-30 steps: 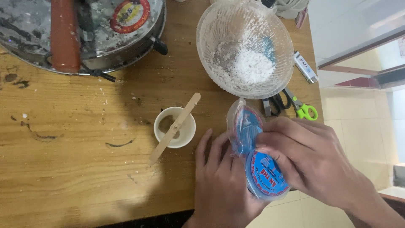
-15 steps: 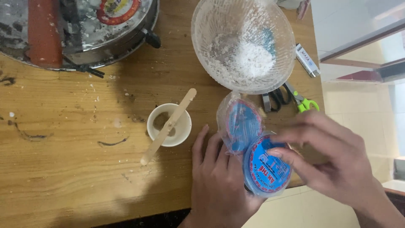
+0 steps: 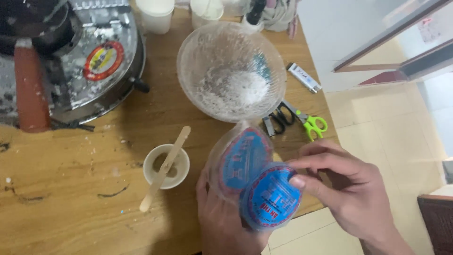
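— What sits on the wooden worktop (image 3: 71, 156)?
— Far centre, a glass bowl (image 3: 231, 71) of white powder.
— The hands?
— Near right, left hand (image 3: 226, 222) cradles a blue-labelled plastic packet (image 3: 255, 182); right hand (image 3: 351, 191) pinches its edge.

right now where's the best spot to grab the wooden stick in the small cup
Grip the wooden stick by its upper end, the part sticking out past the rim toward the big bowl, coming from above. It lies slanted across the small cup, so that end is lifted off the table with room for fingers underneath; the lower end seems to rest on the wood.
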